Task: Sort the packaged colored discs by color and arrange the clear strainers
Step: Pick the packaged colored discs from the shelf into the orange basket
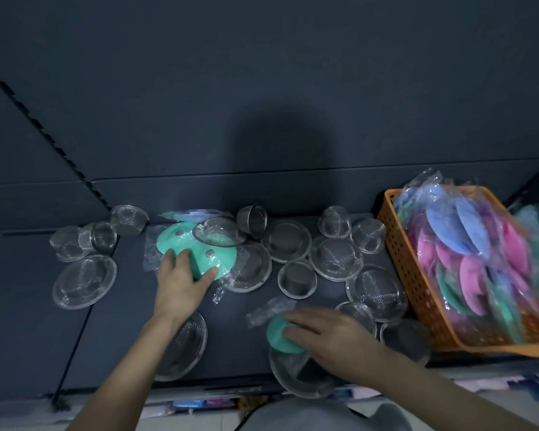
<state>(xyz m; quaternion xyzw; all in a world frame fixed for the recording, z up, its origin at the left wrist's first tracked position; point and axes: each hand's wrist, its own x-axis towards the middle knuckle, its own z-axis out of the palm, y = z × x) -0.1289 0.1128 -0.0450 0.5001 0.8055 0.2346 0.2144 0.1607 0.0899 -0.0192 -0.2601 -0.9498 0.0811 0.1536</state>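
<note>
On a dark shelf, my left hand point(182, 279) rests with spread fingers on a stack of packaged green discs point(199, 248) left of the middle. A mesh strainer point(218, 231) lies on that stack's far side. Behind it lies a pale blue packaged disc point(193, 214). My right hand point(327, 332) holds another packaged green disc point(282, 332) near the front edge, fingers curled over it. Several clear mesh strainers are scattered about, among them one at the far left point(84, 281) and one at the right point(375, 287).
An orange perforated basket point(417, 290) at the right holds several packaged blue, pink, purple and green discs point(479, 259). A small steel cup strainer point(252, 219) stands at the back. The shelf's front edge point(218, 387) runs below my hands. A slotted upright point(41, 129) crosses the back panel.
</note>
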